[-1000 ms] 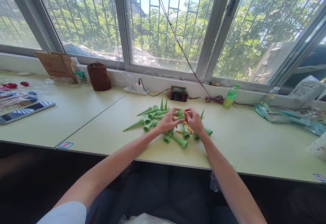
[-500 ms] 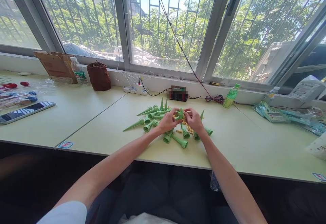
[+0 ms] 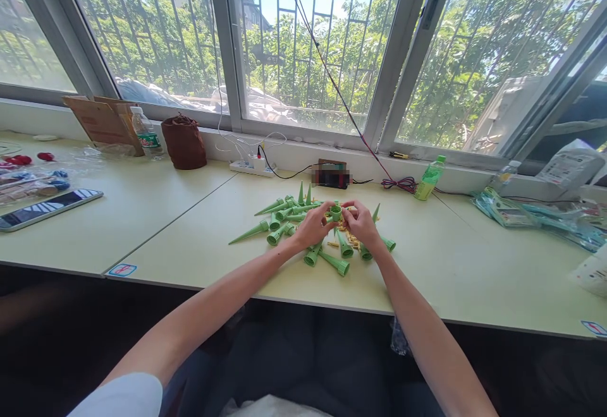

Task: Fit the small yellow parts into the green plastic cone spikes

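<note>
My left hand is closed around a green plastic watering spike, its round hollow end tipped toward me. Against the right side of that spike, my right hand has its thumb and fingers pinched together; whatever small part sits between the fingertips is hidden. More green watering spikes lie around and below both hands, some with their wide ends facing me. Small yellow plastic pieces are heaped under and between the hands, partly covered.
Behind the pile stand a dark device with a cable and a white power strip. A green bottle is at the back right, plastic packets farther right. Left are a brown pouch and a phone.
The held spike has tilted so that its hollow opening now faces me more. Both hands stay in nearly the same place, and the pile is unchanged.
</note>
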### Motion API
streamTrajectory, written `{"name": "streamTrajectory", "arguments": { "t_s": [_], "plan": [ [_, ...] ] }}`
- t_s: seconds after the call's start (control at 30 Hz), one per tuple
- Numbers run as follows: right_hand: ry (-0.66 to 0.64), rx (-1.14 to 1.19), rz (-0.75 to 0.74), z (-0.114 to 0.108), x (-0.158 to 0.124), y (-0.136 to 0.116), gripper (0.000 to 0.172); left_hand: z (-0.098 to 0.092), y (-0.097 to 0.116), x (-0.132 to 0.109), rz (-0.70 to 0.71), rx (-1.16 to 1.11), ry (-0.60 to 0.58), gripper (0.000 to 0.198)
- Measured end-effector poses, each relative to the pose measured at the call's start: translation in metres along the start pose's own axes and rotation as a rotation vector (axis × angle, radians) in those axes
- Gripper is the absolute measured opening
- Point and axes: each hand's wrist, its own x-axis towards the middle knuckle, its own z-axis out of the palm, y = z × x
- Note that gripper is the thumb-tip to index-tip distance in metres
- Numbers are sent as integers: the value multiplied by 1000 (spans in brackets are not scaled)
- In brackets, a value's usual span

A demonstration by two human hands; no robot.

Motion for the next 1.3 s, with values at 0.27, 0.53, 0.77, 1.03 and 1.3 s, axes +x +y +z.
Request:
{"name": "streamTrajectory", "arguments": {
  "t_s": [0.27,0.53,0.77,1.03,1.3],
  "plan": [
    [-23,93,63,2,-2,-7,34,2,-2,0,34,-31,26,36],
    [27,147,9,2,-3,-13,38,-1,3,3,-91,-190,89,35],
    [105,177,-54,0,-2,-14,37,0,7,6,-272,-549,-7,34],
    [-59,113,-36,2,-4,-11,34,-4,9,10,-492,-833,-16,43],
    [-36,42,-44,0,-2,-5,32,-5,10,8,-477,-807,-35,51]
  ]
}}
